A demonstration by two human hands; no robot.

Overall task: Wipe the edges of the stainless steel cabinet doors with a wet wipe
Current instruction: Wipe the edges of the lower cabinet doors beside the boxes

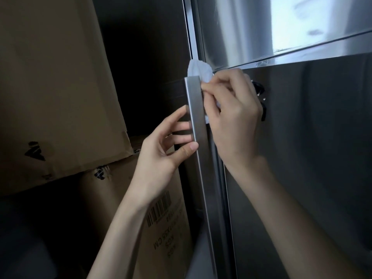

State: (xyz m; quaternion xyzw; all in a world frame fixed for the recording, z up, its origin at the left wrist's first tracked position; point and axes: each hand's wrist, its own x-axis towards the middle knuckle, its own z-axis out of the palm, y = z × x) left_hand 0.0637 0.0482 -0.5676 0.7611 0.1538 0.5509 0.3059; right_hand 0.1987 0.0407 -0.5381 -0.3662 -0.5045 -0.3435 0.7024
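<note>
pressing wet wipe (198, 70) behind door handle (196, 113), right hand (235, 117)

In dim light, a large cardboard box (52, 87) rests atop a barcoded box (161, 228) at left.

white wet wipe (198, 69) there, crumpled, bunched at the top of the vertical handle (194, 109), just above centre frame, with a scrap of it showing lower behind the bar. lower cabinet door (312, 158) fills the right, brushed and dim. upper cabinet door (237, 31) sits above it, catching bright glare.
</note>
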